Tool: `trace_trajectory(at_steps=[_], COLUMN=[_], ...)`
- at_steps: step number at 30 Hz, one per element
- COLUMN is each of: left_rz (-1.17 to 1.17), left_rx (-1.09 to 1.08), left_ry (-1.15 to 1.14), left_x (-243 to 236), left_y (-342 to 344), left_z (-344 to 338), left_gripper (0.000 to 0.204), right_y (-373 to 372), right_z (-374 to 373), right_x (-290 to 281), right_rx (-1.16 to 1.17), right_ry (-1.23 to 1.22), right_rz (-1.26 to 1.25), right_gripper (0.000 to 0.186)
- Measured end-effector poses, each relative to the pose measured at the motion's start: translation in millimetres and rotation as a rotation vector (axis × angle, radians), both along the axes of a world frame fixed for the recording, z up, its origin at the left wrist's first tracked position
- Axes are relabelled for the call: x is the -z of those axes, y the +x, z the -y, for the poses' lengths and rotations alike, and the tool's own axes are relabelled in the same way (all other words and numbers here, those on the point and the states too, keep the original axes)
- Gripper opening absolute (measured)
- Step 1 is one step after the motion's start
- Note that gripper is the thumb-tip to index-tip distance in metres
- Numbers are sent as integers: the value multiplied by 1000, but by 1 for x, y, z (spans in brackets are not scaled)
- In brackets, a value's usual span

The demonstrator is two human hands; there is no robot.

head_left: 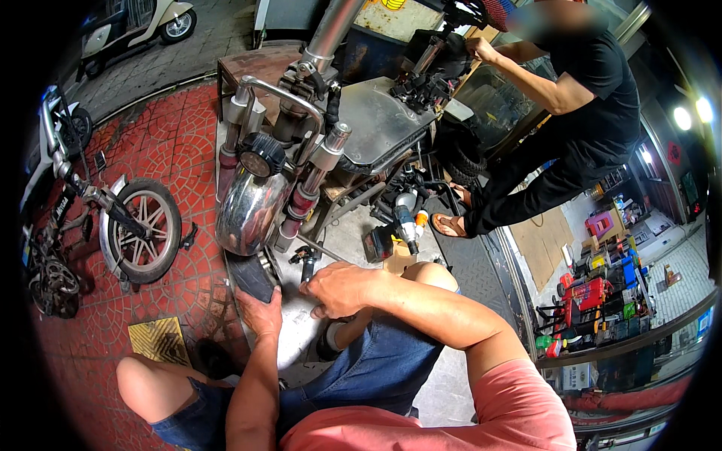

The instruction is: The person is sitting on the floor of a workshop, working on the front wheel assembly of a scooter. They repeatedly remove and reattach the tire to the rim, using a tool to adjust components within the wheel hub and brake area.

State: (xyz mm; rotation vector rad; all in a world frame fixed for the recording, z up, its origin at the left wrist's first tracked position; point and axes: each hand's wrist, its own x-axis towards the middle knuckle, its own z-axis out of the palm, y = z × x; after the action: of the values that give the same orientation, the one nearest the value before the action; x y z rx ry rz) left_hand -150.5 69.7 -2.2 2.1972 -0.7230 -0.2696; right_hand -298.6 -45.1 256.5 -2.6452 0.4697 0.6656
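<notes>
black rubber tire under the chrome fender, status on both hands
Left hand on black rubber tire. Right hand curled to its right, contents unclear. Shiny chrome fender over tire's upper part.

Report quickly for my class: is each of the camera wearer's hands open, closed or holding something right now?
Left hand: holding the black tyre, thumb and fingers across it.
Right hand: closed, fingers curled; what it grips cannot be told.

Two bare near hands point(261, 312), one black tyre point(252, 279) under one polished chrome mudguard point(247, 218), two silver-and-red fork legs point(303, 197), one cream scooter point(154, 22) far left, one yellow ridged tile point(159, 342).
</notes>
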Motion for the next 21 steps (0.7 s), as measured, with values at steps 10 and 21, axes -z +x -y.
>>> trace_trajectory(at_steps=[10, 21], left_rz=[-47, -12], left_rx=[-20, -14], left_ry=[-19, -37], left_x=[-17, -16], left_y=[-3, -2], left_z=[-1, 0], left_gripper=[110, 109], right_y=[2, 3], right_z=[-2, -1], right_x=[-7, -3], right_rx=[-8, -18], right_ry=[1, -4], right_rz=[-48, -14], right_gripper=[55, 53])
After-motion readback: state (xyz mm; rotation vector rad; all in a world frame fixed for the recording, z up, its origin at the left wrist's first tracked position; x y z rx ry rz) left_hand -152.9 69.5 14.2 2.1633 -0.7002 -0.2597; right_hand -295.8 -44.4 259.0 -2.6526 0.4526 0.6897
